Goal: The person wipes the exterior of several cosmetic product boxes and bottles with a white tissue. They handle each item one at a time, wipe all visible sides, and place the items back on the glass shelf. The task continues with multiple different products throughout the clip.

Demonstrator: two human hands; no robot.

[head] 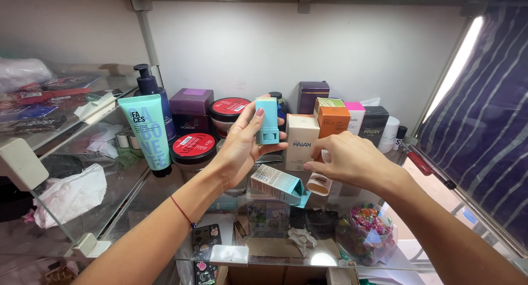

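We hold a small teal stick container (268, 121) upright in our left hand (240, 147), thumb and fingers pinched around its lower half, above the glass shelf (165, 191). Our right hand (346, 161) curls loosely beside a cream box (302, 142), holding nothing we can see.

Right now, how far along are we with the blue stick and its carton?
Done: the open teal carton lies empty-looking on the glass shelf. In hand: the left hand holds the blue stick upright; the right hand pinches a small tan-topped tube. Left: neither item is set among the standing boxes.
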